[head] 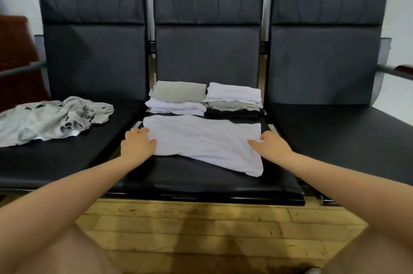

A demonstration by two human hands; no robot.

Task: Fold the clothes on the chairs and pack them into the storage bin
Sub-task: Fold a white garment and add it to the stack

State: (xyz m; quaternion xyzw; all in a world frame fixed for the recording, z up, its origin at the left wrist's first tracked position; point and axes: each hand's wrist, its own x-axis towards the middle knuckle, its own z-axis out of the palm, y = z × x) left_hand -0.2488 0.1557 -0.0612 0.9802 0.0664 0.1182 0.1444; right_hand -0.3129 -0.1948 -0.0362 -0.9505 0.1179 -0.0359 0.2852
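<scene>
A white garment (201,139) lies partly folded across the middle chair seat (201,182). My left hand (137,143) grips its left edge, fingers curled over the cloth. My right hand (271,145) pinches its right edge. Behind it stand two stacks of folded clothes: a left stack (177,99) with a grey piece over white ones, and a right stack (234,100) with white on top, grey under it and black at the bottom. A crumpled heap of grey clothes (53,118) rests on the left chair seat. No storage bin is in view.
Three black padded chairs stand in a row against a pale wall; the right seat (346,139) holds nothing. Metal armrests (388,70) stick out at both ends. A dark red piece of furniture (15,50) stands at the far left. Wooden floor (201,233) lies below.
</scene>
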